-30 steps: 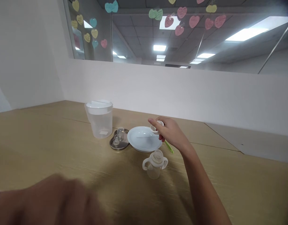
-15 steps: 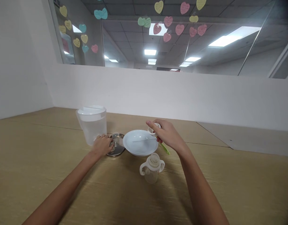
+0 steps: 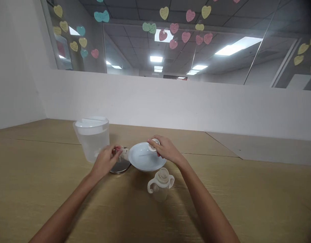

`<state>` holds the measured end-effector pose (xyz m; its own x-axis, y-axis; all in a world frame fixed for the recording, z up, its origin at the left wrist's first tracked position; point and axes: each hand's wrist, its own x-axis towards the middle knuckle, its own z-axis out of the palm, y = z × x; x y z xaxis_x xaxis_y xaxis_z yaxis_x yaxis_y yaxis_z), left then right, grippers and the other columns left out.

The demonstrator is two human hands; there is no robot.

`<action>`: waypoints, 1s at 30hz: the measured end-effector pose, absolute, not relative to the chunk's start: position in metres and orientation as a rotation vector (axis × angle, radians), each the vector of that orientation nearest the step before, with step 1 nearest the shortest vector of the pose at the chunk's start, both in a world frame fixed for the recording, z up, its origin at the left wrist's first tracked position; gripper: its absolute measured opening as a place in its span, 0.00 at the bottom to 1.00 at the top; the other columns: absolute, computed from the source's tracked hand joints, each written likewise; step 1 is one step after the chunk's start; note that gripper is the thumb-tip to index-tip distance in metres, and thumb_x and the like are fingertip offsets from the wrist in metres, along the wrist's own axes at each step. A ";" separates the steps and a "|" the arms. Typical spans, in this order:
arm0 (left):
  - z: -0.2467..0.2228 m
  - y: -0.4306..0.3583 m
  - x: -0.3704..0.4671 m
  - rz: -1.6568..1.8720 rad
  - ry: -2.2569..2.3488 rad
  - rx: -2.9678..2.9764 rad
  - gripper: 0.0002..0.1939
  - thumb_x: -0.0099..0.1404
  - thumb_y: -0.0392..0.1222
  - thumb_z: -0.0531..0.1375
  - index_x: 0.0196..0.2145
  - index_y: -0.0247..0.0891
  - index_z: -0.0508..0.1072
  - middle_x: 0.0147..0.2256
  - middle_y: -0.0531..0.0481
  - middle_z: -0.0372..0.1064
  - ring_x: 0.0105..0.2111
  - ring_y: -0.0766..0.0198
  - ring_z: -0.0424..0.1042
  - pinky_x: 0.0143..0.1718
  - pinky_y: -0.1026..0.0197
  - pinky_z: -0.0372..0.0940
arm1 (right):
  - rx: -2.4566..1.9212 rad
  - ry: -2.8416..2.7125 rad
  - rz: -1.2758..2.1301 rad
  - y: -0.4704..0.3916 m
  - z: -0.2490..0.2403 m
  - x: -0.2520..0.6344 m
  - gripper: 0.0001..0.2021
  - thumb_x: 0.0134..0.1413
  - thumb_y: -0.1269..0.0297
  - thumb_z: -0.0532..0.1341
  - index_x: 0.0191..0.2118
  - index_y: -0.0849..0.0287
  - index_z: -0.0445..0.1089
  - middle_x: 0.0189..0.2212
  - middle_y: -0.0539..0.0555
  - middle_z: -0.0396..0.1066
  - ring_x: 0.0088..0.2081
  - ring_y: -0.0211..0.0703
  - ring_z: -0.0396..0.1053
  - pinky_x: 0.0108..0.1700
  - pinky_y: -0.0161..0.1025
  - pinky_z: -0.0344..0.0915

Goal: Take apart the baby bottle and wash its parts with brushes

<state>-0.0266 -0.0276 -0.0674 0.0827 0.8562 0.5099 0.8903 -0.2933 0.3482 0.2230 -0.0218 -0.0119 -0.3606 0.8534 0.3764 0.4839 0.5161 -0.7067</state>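
Observation:
My left hand (image 3: 104, 161) has its thumb and fingers pinched on a small clear plastic piece (image 3: 124, 154), just above a round steel dish (image 3: 120, 166). My right hand (image 3: 168, 148) is closed on a white ring-shaped bottle collar (image 3: 154, 145), held over the far right rim of a white bowl (image 3: 145, 163). A thin dark wire-like line (image 3: 146, 155) crosses the bowl toward my right fingers; its end there is hidden. In front of the bowl stands a clear baby bottle (image 3: 160, 192) with two white handles and no collar around its neck.
A translucent pitcher (image 3: 93, 143), with what looks like water inside, stands left of the dish behind my left hand. The brown-covered table (image 3: 246, 192) meets a white wall (image 3: 150, 104) at the back, with a window above it bearing heart-shaped notes.
My left hand has risen from the dish and pinched the clear piece. My right hand has shifted slightly with the collar, and the green stick beside it is now out of sight. The view has turned rightward.

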 end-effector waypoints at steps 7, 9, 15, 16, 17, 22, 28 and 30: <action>-0.061 -0.051 0.030 -2.549 -1.590 -2.229 0.21 0.51 0.56 0.63 0.35 0.36 0.71 0.32 0.48 0.71 0.33 0.61 0.70 0.35 0.62 0.64 | -0.971 -2.083 0.969 -0.020 -0.024 0.206 0.19 0.56 0.48 0.52 0.37 0.59 0.68 0.15 0.45 0.59 0.16 0.31 0.56 0.16 0.28 0.53; -0.068 -0.051 0.032 -2.710 -1.604 -2.177 0.22 0.48 0.55 0.65 0.34 0.35 0.72 0.30 0.49 0.71 0.32 0.63 0.69 0.35 0.63 0.64 | -0.923 -2.087 1.026 -0.023 -0.022 0.204 0.19 0.55 0.48 0.54 0.40 0.59 0.69 0.17 0.46 0.60 0.17 0.31 0.57 0.17 0.28 0.54; -0.081 -0.049 0.032 -3.304 -1.559 -2.074 0.18 0.47 0.49 0.68 0.33 0.35 0.74 0.30 0.52 0.70 0.30 0.69 0.67 0.36 0.66 0.64 | -0.802 -2.157 1.089 -0.032 -0.020 0.198 0.20 0.54 0.51 0.57 0.49 0.55 0.68 0.29 0.50 0.68 0.18 0.29 0.60 0.17 0.28 0.56; -0.081 -0.051 0.033 -3.384 -1.530 -2.061 0.17 0.48 0.48 0.68 0.33 0.35 0.73 0.31 0.52 0.70 0.31 0.69 0.68 0.36 0.66 0.65 | -0.789 -2.149 1.066 -0.033 -0.021 0.196 0.19 0.54 0.51 0.56 0.48 0.55 0.70 0.31 0.51 0.69 0.18 0.28 0.60 0.17 0.28 0.56; -0.081 -0.052 0.035 -3.450 -1.492 -2.052 0.16 0.49 0.48 0.68 0.32 0.36 0.73 0.32 0.52 0.70 0.32 0.68 0.68 0.37 0.65 0.65 | -0.775 -2.134 1.042 -0.033 -0.023 0.194 0.18 0.55 0.52 0.56 0.47 0.56 0.71 0.34 0.52 0.70 0.18 0.28 0.60 0.17 0.28 0.56; -0.089 -0.059 0.037 -3.368 -1.387 -2.178 0.21 0.55 0.48 0.64 0.46 0.44 0.66 0.38 0.53 0.69 0.37 0.66 0.70 0.41 0.60 0.68 | -0.776 -2.031 0.952 -0.031 -0.033 0.183 0.15 0.57 0.57 0.54 0.44 0.56 0.73 0.34 0.51 0.72 0.17 0.27 0.59 0.21 0.29 0.59; -0.100 -0.065 0.042 -2.974 -1.474 -2.321 0.41 0.52 0.44 0.66 0.59 0.50 0.51 0.48 0.49 0.65 0.41 0.62 0.71 0.42 0.60 0.69 | -0.765 -2.012 1.029 -0.033 -0.037 0.178 0.16 0.55 0.55 0.55 0.41 0.57 0.74 0.33 0.52 0.72 0.27 0.37 0.67 0.26 0.32 0.62; -0.099 -0.068 0.046 -2.917 -1.512 -2.278 0.43 0.50 0.44 0.67 0.60 0.48 0.51 0.48 0.47 0.65 0.42 0.59 0.71 0.40 0.59 0.70 | -0.716 -2.020 1.081 -0.038 -0.036 0.175 0.16 0.55 0.54 0.55 0.38 0.57 0.75 0.32 0.52 0.72 0.31 0.39 0.67 0.30 0.33 0.63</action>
